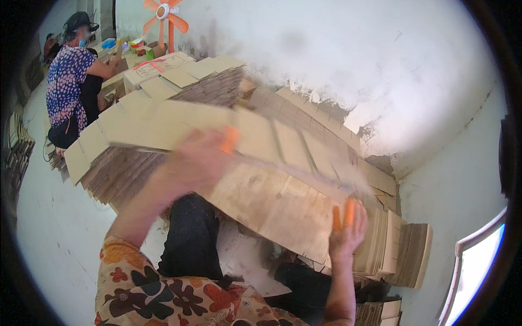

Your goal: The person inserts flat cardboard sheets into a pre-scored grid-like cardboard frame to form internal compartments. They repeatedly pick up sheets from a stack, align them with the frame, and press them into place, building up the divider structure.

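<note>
The work looks midway, with slotted cardboard (258,133) across mid-frame above a wooden board (272,206), the blurred left hand (201,155) over it and right hand (349,233) at the board's right end, grips unclear, and whether the left-side stack (128,174) is done or waiting unclear.

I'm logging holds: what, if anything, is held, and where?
It cannot be told: the blurred left hand is over slotted cardboard, the right hand near its right end, but neither grip shows clearly.
</note>
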### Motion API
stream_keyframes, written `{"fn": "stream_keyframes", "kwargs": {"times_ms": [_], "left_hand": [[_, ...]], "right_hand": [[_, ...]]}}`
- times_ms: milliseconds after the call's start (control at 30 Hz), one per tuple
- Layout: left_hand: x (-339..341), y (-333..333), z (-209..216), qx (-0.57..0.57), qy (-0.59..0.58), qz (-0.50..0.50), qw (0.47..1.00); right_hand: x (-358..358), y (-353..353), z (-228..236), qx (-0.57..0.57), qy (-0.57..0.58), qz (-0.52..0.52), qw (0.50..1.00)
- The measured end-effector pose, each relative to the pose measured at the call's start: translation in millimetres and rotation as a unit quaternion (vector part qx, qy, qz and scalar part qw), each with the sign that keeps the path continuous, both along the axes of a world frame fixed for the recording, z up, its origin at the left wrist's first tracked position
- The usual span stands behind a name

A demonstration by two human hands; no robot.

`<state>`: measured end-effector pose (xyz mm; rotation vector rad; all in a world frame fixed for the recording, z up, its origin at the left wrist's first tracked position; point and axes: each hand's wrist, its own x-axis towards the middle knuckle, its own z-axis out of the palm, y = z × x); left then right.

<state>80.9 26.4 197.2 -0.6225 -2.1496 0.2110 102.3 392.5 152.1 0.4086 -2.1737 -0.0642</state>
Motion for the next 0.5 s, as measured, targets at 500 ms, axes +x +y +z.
{"fn": "stream_keyframes", "kwargs": {"times_ms": [500], "left_hand": [[-6,-207,-53,-0.056,-0.08,0.416,0.904]], "right_hand": [[32,197,-73,-0.079,-0.308,-0.33,0.889]]}}
